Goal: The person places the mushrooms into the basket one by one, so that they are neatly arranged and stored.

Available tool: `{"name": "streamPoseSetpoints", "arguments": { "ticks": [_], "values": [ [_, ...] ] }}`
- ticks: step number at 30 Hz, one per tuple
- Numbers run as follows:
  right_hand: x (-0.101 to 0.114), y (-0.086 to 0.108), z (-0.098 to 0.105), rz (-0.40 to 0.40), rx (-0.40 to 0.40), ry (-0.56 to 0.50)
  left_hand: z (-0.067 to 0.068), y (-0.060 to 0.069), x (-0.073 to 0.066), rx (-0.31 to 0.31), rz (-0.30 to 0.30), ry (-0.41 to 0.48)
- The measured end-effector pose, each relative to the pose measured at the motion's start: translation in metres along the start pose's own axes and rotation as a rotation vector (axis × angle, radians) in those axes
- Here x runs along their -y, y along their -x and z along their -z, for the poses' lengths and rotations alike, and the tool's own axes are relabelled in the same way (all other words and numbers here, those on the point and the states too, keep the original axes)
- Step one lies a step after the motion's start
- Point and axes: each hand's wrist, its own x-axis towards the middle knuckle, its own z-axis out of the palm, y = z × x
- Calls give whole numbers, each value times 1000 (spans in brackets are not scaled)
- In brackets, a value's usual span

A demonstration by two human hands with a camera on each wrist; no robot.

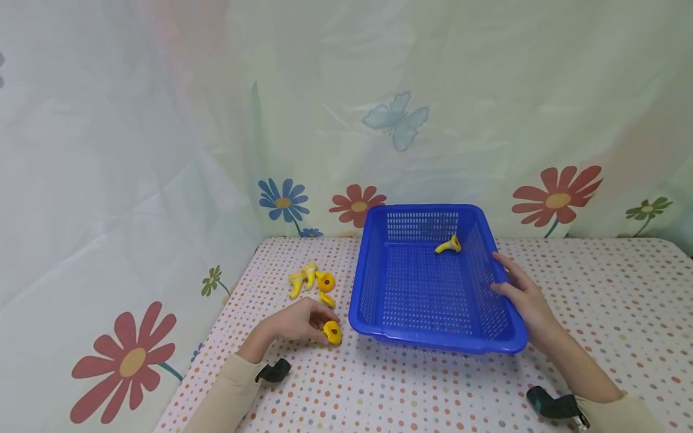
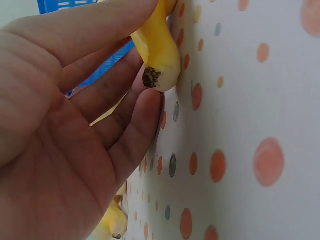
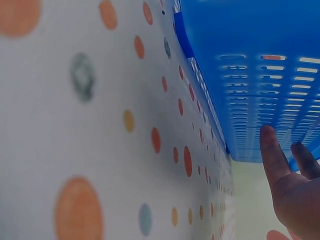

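Observation:
In the head view my left hand (image 1: 303,320) is low over the table, left of the blue basket. Its thumb and fingers pinch a yellow banana-shaped toy (image 1: 332,332) with a round, open end. The left wrist view shows this toy's dark-tipped end (image 2: 161,65) beside the fingers, close to the tablecloth. My right hand (image 1: 529,304) holds the right rim of the blue plastic basket (image 1: 433,343). From the right wrist, two fingers (image 3: 274,160) appear stretched along the basket's slotted outer side. Inside the basket, toward the back right, lies another banana-shaped toy (image 1: 448,245).
Several more yellow pieces lie left of the basket, among them a curved one (image 1: 296,284), a round one (image 1: 326,281) and a small one (image 1: 327,299). A dotted tablecloth (image 1: 411,397) covers the table. A flower-printed curtain (image 1: 460,150) hangs behind and at left.

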Motion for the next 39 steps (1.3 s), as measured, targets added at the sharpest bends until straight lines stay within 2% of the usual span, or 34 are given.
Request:
{"name": "streamPoseSetpoints", "arguments": {
  "ticks": [4,8,16,21,26,29,35,39],
  "values": [
    [2,-2,2,12,-1,-9,1,-1,-2,-57,17,41],
    [2,0,0,2,6,-29,6,3,-4,-143,40,85],
    [3,3,-6,9,-11,-37,22,13,-8,-371,-61,103],
    [3,3,-5,-8,-5,-29,34,5,-24,-466,-116,62],
    [1,2,-4,-3,5,-49,50,-11,-48,-484,-145,7],
    [-1,2,-5,-5,9,-51,58,-21,-63,-473,-159,-51],
    [-2,3,-3,3,-14,-42,66,-54,-94,-430,-225,-149],
    [0,2,-2,8,-20,-30,71,-76,-115,-384,-261,-166]
  ]
}}
